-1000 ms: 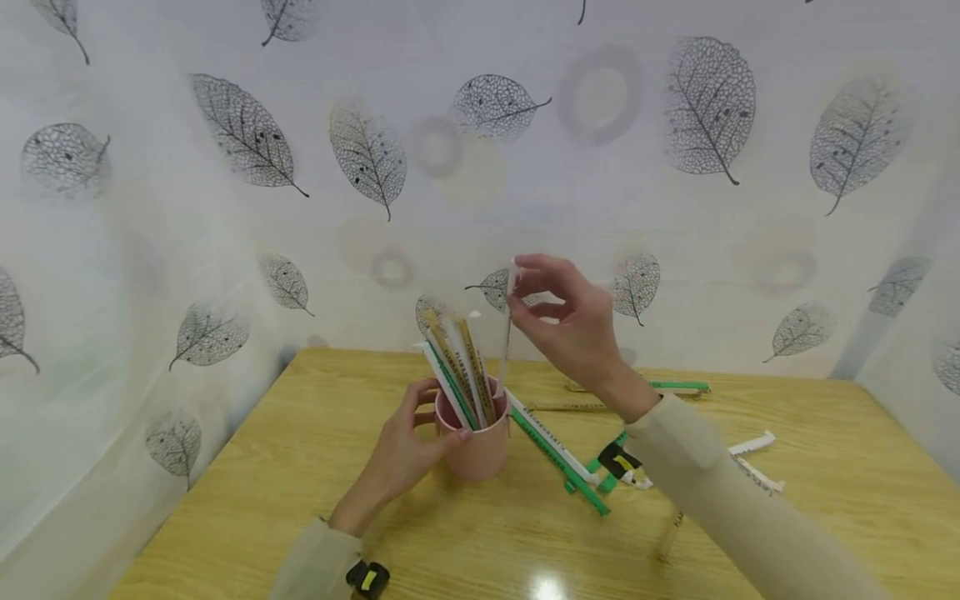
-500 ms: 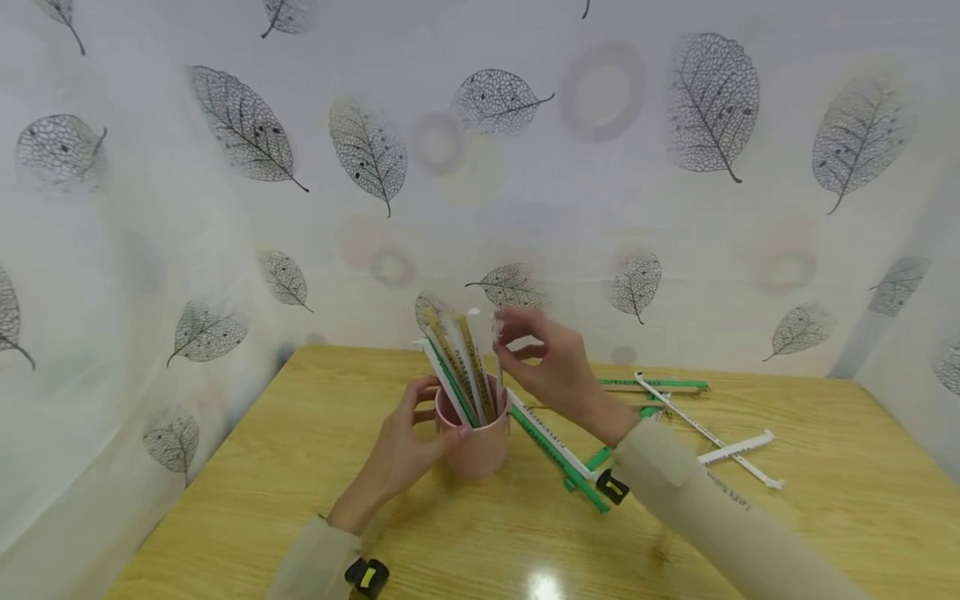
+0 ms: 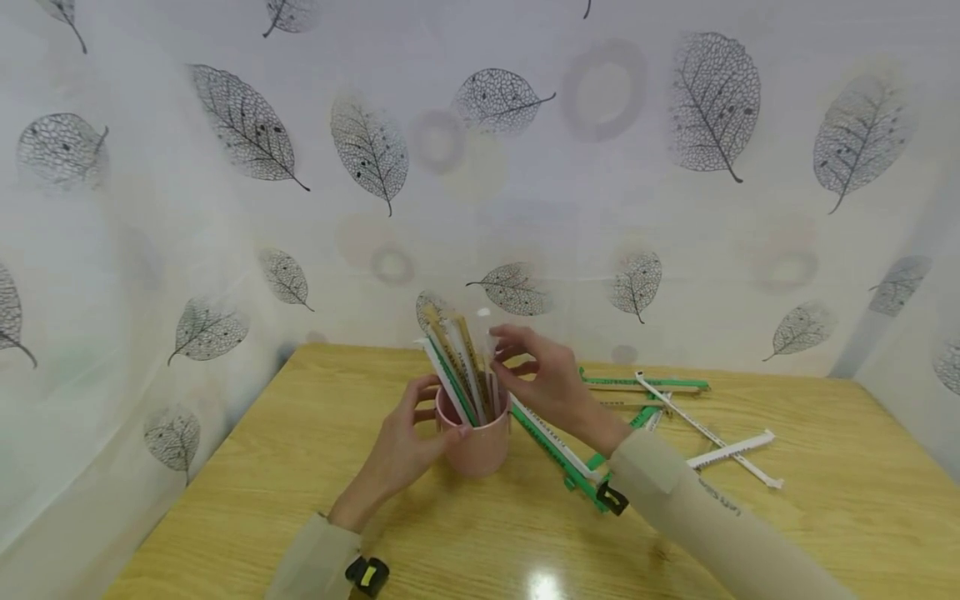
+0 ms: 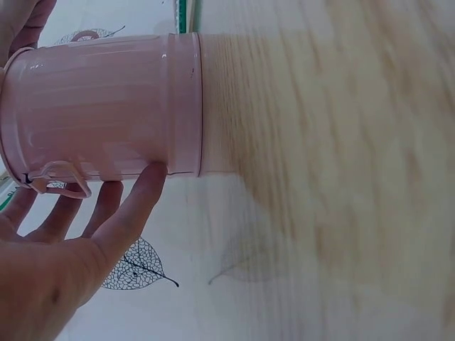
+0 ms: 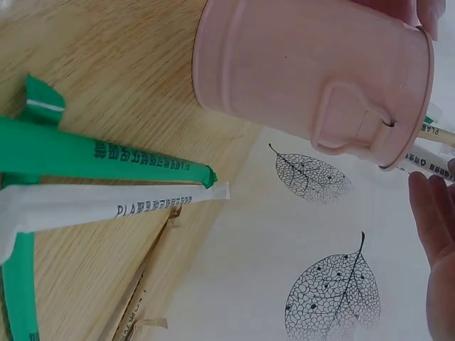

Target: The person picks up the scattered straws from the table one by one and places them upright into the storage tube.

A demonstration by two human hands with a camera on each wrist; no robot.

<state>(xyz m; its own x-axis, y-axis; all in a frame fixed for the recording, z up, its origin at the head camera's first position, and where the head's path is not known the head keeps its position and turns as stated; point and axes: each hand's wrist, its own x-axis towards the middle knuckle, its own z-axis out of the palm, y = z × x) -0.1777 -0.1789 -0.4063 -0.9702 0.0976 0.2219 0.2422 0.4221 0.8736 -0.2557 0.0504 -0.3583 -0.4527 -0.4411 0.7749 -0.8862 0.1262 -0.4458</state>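
A small pink pail (image 3: 477, 450) with side handles stands upright on the table, holding several paper-wrapped straws (image 3: 456, 375) in white, green and brown that lean left. My left hand (image 3: 405, 442) grips it from the left, thumb at the front rim; in the left wrist view its fingers lie along the pail's wall (image 4: 106, 106). Above the rim's right side, my right hand (image 3: 543, 375) pinches a white-wrapped straw (image 3: 494, 396) whose lower end is inside the pail. In the right wrist view, a white printed straw (image 5: 426, 162) passes by the right hand's fingers (image 5: 430, 213).
Loose wrapped straws lie right of the pail: a green one (image 3: 551, 450) beside a white one, another green one (image 3: 645, 384) at the back, and crossed white ones (image 3: 731, 450) farther right. A leaf-patterned curtain (image 3: 480, 208) hangs behind the wooden table (image 3: 300, 433).
My right hand has come down and slightly left, lowering the white straw into the pail beside the others. The left hand keeps its grip on the pail.
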